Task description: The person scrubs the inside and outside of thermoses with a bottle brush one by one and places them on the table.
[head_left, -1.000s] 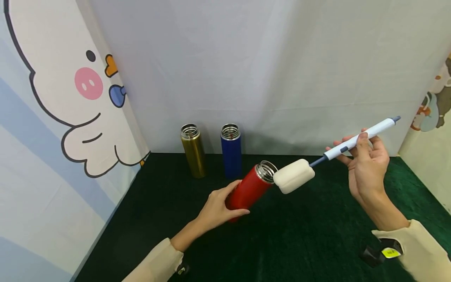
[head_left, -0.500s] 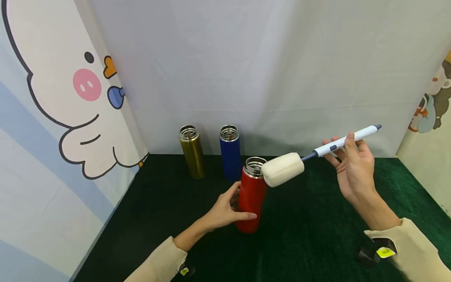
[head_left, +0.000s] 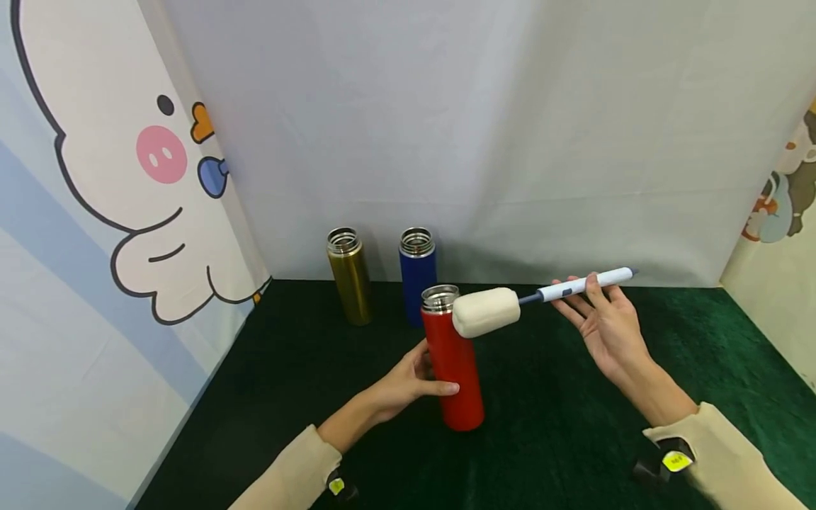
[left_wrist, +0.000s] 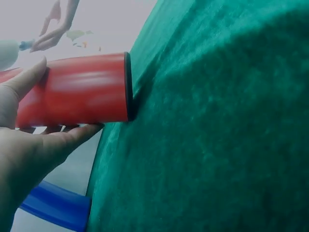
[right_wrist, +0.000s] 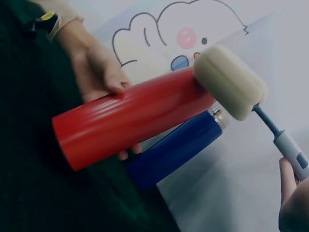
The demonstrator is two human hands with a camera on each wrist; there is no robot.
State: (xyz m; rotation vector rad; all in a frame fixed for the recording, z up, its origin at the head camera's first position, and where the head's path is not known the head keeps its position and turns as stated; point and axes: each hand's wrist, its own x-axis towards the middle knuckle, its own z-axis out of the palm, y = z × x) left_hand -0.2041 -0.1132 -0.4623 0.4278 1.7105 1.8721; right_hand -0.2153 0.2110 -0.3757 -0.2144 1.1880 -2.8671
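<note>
My left hand (head_left: 408, 386) grips a red thermos bottle (head_left: 454, 372) round its middle, with the thumb across the near side. The bottle has no lid, and its bare steel neck (head_left: 438, 299) points up with a slight lean to the left. In the left wrist view its dark-rimmed base (left_wrist: 128, 87) is close over the green cloth. A bottle brush (head_left: 583, 285) is pinched by its white handle between thumb and fingers of my right hand (head_left: 608, 329). Its cream sponge head (right_wrist: 229, 82) points left and overlaps the bottle's neck in the head view, hiding part of the rim.
Behind the red bottle stand a gold bottle (head_left: 350, 287) and a blue bottle (head_left: 417, 283), both without lids. Dark green cloth (head_left: 542, 439) covers the table. A pale curtain (head_left: 510, 142) hangs along the back, and a cartoon-printed panel (head_left: 83, 283) flanks the left side.
The red bottle has swung from a strong rightward tilt to nearly upright, its mouth moving left. My right hand and the brush have moved left and down, and the brush lies flatter.
</note>
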